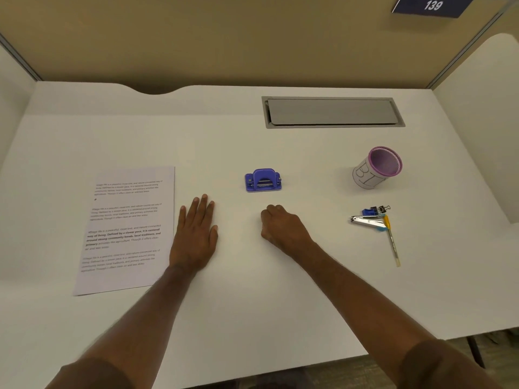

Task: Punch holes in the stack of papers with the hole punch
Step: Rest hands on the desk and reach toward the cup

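Observation:
A stack of printed papers (126, 228) lies flat on the left of the white desk (252, 304). A small blue hole punch (263, 180) stands near the desk's middle, apart from the papers. My left hand (195, 234) rests palm down on the desk, fingers extended, just right of the papers' edge. My right hand (283, 227) rests on the desk as a loose fist, a little below and right of the punch. Neither hand holds anything.
A purple-rimmed mesh pen cup (377, 167) stands at the right. Below it lie binder clips (375, 211), a metal staple remover (366, 220) and a pen (392, 240). A grey cable hatch (332, 112) is set in the desk at the back. Partition walls enclose the desk.

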The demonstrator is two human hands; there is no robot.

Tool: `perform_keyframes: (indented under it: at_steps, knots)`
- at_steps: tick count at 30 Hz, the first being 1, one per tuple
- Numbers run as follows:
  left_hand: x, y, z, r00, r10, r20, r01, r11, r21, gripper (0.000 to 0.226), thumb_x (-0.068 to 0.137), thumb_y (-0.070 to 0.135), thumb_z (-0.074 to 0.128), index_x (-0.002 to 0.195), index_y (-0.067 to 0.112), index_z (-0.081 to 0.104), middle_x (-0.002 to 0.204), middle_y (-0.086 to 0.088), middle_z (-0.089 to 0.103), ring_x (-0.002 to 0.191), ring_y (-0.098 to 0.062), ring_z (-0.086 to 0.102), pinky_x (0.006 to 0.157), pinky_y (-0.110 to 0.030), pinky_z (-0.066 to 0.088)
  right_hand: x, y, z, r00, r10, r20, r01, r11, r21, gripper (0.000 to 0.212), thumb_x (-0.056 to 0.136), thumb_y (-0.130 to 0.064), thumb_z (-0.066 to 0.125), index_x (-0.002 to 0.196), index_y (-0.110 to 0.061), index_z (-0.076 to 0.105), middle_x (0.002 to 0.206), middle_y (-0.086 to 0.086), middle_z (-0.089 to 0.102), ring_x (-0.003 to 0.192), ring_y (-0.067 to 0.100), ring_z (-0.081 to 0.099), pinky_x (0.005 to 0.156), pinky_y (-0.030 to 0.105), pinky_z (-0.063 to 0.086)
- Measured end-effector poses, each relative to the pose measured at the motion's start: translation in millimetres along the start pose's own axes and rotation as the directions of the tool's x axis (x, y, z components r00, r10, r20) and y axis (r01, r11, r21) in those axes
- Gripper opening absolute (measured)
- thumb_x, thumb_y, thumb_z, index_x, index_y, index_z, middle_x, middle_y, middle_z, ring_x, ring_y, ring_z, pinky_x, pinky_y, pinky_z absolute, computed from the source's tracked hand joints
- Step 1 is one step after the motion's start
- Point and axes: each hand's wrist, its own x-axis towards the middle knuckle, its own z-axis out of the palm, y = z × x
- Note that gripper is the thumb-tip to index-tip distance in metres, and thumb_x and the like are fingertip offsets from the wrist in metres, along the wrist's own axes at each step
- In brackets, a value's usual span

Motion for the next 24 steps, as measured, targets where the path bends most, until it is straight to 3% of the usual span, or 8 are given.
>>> perform_keyframes:
  at_steps: [3, 5, 9, 12, 14, 17, 24]
  knots:
    - [0.3, 0.5, 0.2, 1.000, -0.006, 0.013, 0.006, 1.000, 0.005, 0.065, 0.099, 0.036, 0.018, 0.159, 0.010, 0.020, 0.169, -0.007, 0.009, 0.157, -0.025, 0.007, 0.127, -0.051, 0.009, 2.8, 30.2, -13.2, 0.966, 0.258, -0.022, -0.248, 0.947, 0.202, 0.003, 0.080, -0.014, 0.059, 0.083, -0.012, 0.058, 0.088, 0.007, 0.059, 0.086, 0.025, 0.056, 0.065, 0.038, 0.047]
    - [1.3, 1.1, -0.5, 1.000, -0.009, 0.017, 0.009, 1.000, 0.012, 0.066, 0.099, 0.036, 0.018, 0.159, 0.010, 0.019, 0.169, -0.007, 0.008, 0.157, -0.024, 0.006, 0.127, -0.050, 0.009, 1.1, 56.8, -34.5, 0.904, 0.395, -0.160, -0.313, 0.870, 0.382, 0.002, 0.079, -0.019, 0.059, 0.078, -0.018, 0.058, 0.083, 0.000, 0.058, 0.077, 0.016, 0.053, 0.068, 0.033, 0.044]
    - [0.4, 2.4, -1.4, 1.000, -0.011, 0.013, 0.011, 1.000, 0.020, 0.066, 0.098, 0.035, 0.018, 0.158, 0.009, 0.021, 0.169, -0.008, 0.011, 0.156, -0.026, 0.009, 0.126, -0.051, 0.011, 9.0, 114.3, -83.0, 0.704, 0.611, -0.362, -0.405, 0.764, 0.503, 0.006, 0.076, -0.016, 0.054, 0.073, -0.017, 0.059, 0.072, -0.003, 0.056, 0.064, 0.010, 0.045, 0.061, 0.025, 0.032]
    - [0.1, 2.6, -1.4, 1.000, -0.011, 0.007, 0.011, 1.000, 0.022, 0.066, 0.098, 0.035, 0.018, 0.158, 0.008, 0.022, 0.168, -0.009, 0.013, 0.156, -0.027, 0.011, 0.126, -0.052, 0.012, 14.5, 157.5, -111.0, 0.518, 0.763, -0.388, -0.541, 0.643, 0.542, 0.014, 0.076, -0.015, 0.050, 0.071, -0.012, 0.063, 0.068, 0.003, 0.061, 0.063, 0.021, 0.052, 0.058, 0.029, 0.039]
    - [0.4, 2.5, -1.0, 1.000, -0.010, 0.006, 0.010, 1.000, 0.021, 0.066, 0.098, 0.035, 0.019, 0.158, 0.008, 0.023, 0.168, -0.009, 0.014, 0.156, -0.027, 0.012, 0.126, -0.052, 0.012, 13.1, 180.4, -124.1, 0.442, 0.811, -0.383, -0.620, 0.585, 0.522, 0.022, 0.078, -0.015, 0.050, 0.079, -0.010, 0.071, 0.080, 0.010, 0.071, 0.075, 0.030, 0.062, 0.066, 0.027, 0.043]
    - [1.1, 1.9, -0.7, 1.000, -0.008, 0.005, 0.008, 1.000, 0.024, 0.066, 0.098, 0.035, 0.019, 0.158, 0.008, 0.023, 0.168, -0.009, 0.014, 0.156, -0.027, 0.012, 0.126, -0.052, 0.012, 8.9, 204.0, -133.6, 0.408, 0.834, -0.372, -0.695, 0.548, 0.466, 0.027, 0.079, -0.011, 0.049, 0.087, -0.006, 0.075, 0.090, 0.013, 0.074, 0.084, 0.033, 0.067, 0.075, 0.031, 0.048]
    - [2.0, 0.7, 1.1, 1.000, -0.011, 0.017, 0.010, 0.999, 0.033, 0.066, 0.098, 0.035, 0.019, 0.159, 0.010, 0.021, 0.169, -0.008, 0.011, 0.156, -0.026, 0.010, 0.127, -0.051, 0.011, 5.5, 221.1, -131.9, 0.447, 0.855, -0.262, -0.779, 0.516, 0.356, 0.026, 0.091, -0.008, 0.053, 0.102, 0.009, 0.069, 0.097, 0.026, 0.071, 0.090, 0.040, 0.069, 0.073, 0.034, 0.053]
